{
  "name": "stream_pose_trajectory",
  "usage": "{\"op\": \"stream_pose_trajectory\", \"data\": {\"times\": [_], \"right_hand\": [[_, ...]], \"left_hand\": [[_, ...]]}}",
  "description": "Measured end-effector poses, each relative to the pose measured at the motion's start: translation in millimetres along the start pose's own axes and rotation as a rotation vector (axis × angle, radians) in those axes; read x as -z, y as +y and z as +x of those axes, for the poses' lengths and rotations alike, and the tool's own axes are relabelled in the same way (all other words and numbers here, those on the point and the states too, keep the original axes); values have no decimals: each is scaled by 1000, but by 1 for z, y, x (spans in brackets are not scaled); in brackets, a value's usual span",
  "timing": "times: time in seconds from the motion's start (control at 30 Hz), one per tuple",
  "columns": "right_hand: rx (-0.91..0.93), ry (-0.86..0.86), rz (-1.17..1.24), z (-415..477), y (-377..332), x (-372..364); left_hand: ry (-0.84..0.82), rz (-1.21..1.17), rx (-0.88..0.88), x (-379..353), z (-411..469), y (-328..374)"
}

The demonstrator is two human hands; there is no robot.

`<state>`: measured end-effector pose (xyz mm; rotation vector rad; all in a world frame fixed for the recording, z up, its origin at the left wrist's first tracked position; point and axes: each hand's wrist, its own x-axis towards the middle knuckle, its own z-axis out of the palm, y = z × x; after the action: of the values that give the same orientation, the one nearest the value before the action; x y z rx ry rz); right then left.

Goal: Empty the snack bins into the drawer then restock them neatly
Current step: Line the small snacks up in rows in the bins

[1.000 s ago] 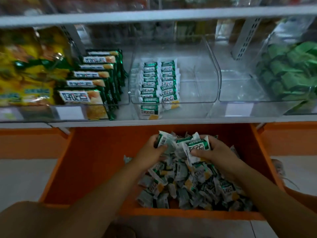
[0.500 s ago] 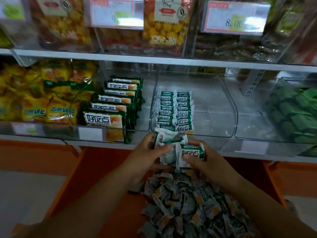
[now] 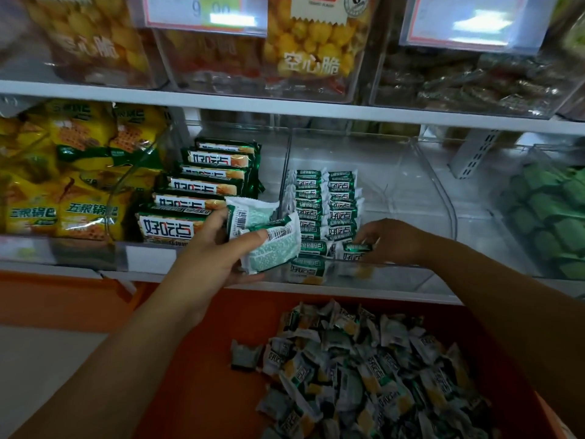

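My left hand (image 3: 212, 258) grips a small bunch of green-and-white snack packets (image 3: 266, 239) in front of the shelf. My right hand (image 3: 389, 242) reaches into the clear middle bin (image 3: 411, 198) and pinches one packet (image 3: 356, 250) at the front of the right row. Two neat rows of the same packets (image 3: 326, 204) fill the bin's left part. Below, the orange drawer (image 3: 202, 343) holds a loose heap of several packets (image 3: 357, 372).
A bin of larger green biscuit packs (image 3: 202, 191) stands left of the middle bin, with yellow snack bags (image 3: 63, 172) further left. Green wrapped sweets (image 3: 550, 213) fill the bin on the right. Upper-shelf bins carry price tags (image 3: 202, 11).
Both hands rose from the drawer heap to the shelf. My right hand moved into the middle bin with its packet; my left hand lifted its bunch beside the bin. The view tilted upward.
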<state>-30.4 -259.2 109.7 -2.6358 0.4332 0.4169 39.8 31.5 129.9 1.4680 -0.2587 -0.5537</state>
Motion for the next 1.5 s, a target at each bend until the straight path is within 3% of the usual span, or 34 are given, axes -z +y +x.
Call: {"op": "stream_pose_trajectory", "data": {"times": [0.1, 0.2, 0.37, 0.53, 0.6, 0.67, 0.73, 0.8, 0.93, 1.2, 1.4, 1.5], "right_hand": [[34, 92, 26, 2, -5, -4], [61, 175, 202, 5, -7, -9], [90, 172, 70, 14, -7, -15], [19, 52, 152, 7, -5, -6], [20, 141, 114, -6, -14, 5], [103, 260, 272, -30, -29, 13], [219, 200, 529, -60, -54, 11], [299, 155, 627, -77, -73, -4], [303, 270, 820, -76, -81, -29], [319, 404, 747, -81, -76, -44], [333, 198, 710, -85, -77, -50], [351, 320, 658, -80, -79, -51]], "left_hand": [[23, 11, 4, -2, 1, 0], [-20, 5, 24, -1, 3, 0], [-42, 90, 33, -1, 5, -4], [-84, 49, 66, -3, 2, -5], [-127, 19, 68, -5, 0, -6], [-167, 5, 58, -8, -1, -6], [-191, -7, 54, -13, -2, -6], [-201, -6, 55, -19, -3, -6], [-167, 3, 47, -25, -7, -8], [-90, -14, 10, -22, -7, -14], [-23, -55, 23, -21, 2, -20], [-21, -64, 38, -19, 6, -21]]}}
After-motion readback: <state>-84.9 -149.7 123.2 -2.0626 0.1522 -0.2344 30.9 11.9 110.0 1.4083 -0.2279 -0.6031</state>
